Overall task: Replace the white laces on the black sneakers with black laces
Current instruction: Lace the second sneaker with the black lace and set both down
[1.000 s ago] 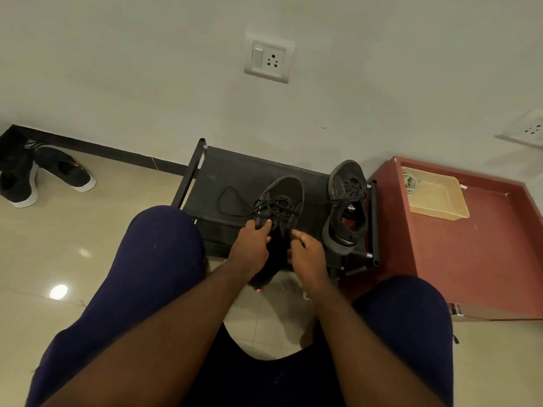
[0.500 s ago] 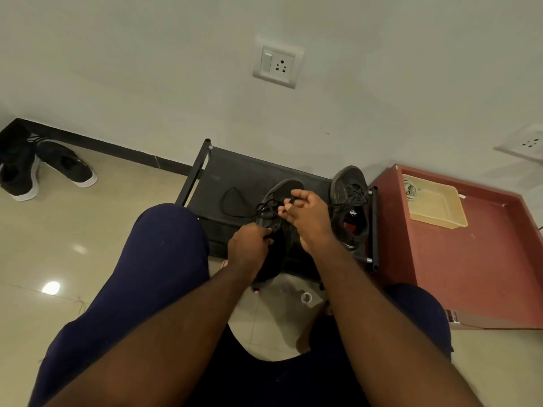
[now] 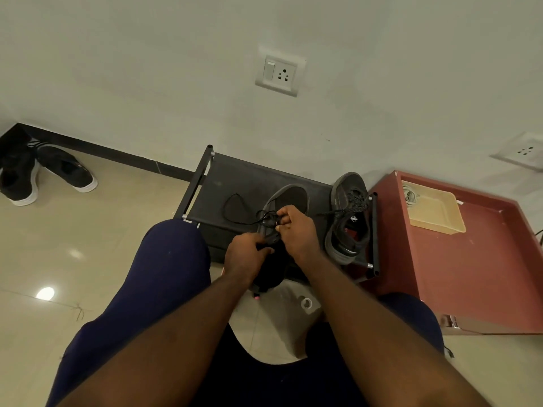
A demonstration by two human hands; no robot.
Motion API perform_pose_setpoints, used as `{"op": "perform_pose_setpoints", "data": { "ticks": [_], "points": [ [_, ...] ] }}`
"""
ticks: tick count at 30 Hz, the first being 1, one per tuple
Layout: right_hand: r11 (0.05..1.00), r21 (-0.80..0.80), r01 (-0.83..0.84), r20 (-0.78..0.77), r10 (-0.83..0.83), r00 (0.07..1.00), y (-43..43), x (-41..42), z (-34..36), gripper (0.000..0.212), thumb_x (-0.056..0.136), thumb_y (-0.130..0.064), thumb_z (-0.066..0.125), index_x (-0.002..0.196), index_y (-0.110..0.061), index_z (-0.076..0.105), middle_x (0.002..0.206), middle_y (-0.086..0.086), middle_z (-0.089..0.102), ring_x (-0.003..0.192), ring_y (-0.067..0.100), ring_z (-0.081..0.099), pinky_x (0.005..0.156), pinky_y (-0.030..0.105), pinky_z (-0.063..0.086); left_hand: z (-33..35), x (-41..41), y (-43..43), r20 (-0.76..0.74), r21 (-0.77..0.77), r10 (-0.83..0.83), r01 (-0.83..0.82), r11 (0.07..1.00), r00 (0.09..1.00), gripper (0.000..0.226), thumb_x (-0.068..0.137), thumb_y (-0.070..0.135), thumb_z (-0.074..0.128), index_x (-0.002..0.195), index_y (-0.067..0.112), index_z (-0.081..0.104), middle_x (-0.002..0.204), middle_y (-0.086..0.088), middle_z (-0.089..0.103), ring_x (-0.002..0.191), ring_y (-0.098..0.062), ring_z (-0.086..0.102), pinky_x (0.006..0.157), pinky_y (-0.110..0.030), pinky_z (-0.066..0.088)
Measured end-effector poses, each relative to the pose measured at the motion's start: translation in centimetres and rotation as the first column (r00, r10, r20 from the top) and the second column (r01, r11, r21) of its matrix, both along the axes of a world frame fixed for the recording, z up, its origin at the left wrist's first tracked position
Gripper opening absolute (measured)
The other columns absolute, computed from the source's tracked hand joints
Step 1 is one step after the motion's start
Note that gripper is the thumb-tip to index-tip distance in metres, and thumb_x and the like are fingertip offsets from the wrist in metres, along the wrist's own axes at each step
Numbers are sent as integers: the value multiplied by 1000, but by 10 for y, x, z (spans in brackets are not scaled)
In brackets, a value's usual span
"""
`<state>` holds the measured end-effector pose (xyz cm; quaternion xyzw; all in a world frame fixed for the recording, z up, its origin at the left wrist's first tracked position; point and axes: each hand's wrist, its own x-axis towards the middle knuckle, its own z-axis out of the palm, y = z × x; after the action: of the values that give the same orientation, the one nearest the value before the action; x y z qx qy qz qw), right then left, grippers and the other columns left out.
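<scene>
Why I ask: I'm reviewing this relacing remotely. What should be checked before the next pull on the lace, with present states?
1. Lace grip: the right hand pinches the black lace above the near sneaker: ok.
2. Steadying: the left hand grips that sneaker's side: ok.
3. Support: the sneaker's toe rests on the black rack: ok.
4. Slack: the lace's loose loop lies free on the rack: ok.
5. Eyelet being threaded: cannot tell, the fingers hide it.
6. No white lace left on the second sneaker: ok.
</scene>
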<state>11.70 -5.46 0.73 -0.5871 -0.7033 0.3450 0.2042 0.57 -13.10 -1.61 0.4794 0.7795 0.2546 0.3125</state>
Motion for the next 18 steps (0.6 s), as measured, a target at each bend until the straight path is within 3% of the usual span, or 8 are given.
{"op": "perform_pose_setpoints", "data": {
  "ticks": [5, 7, 10, 12, 15, 18],
  "points": [
    [999, -3, -42, 89, 42, 995, 1, -2, 3, 23, 86, 5, 59, 101, -14, 62, 71, -6, 55, 74, 19, 58, 71, 33, 50, 0, 1, 4, -80, 19, -20, 22, 1000, 997, 18, 87, 35, 71, 96, 19, 72, 94, -1, 68, 85, -19, 62, 65, -28, 42],
    [994, 3, -112, 189, 109, 976, 2, -5, 3, 23, 88, 2, 55, 103, -15, 61, 75, -2, 59, 76, 22, 58, 69, 33, 45, 1, 0, 5, -77, 27, -25, 27, 999, 997, 19, 87, 34, 71, 99, 19, 72, 97, 0, 67, 87, -19, 62, 68, -30, 47],
    [984, 63, -170, 443, 125, 888, 2, -9, 5, 26, 89, -9, 56, 110, -23, 62, 99, 4, 66, 97, 27, 57, 79, 34, 35, -3, 0, 4, -65, 4, -23, 24, 1000, 998, 20, 87, 34, 71, 101, 20, 70, 100, -1, 67, 89, -18, 62, 75, -35, 53],
    [980, 26, -198, 518, 156, 841, 4, -10, 10, 27, 90, -13, 54, 112, -27, 63, 108, 5, 66, 109, 29, 54, 84, 37, 34, -2, 1, 2, -69, -6, -25, 24, 1000, 997, 22, 87, 35, 71, 103, 21, 68, 102, 0, 66, 90, -17, 61, 74, -34, 52],
    [959, -58, -276, 525, 264, 809, 4, -2, 11, 37, 93, -12, 51, 125, -27, 63, 120, 5, 68, 117, 30, 55, 97, 41, 40, -4, 3, 2, -73, 9, -51, 52, 999, 996, 33, 91, 35, 66, 121, 25, 60, 113, 0, 63, 102, -20, 60, 77, -33, 47],
    [975, -55, -217, 349, 222, 911, -14, 12, 5, 48, 93, -8, 53, 139, -23, 55, 134, 9, 62, 125, 31, 55, 106, 45, 44, -7, 3, 6, -69, 52, -132, 136, 989, 989, 53, 96, 33, 57, 146, 28, 41, 126, -5, 56, 114, -24, 53, 90, -41, 49]
  ]
}}
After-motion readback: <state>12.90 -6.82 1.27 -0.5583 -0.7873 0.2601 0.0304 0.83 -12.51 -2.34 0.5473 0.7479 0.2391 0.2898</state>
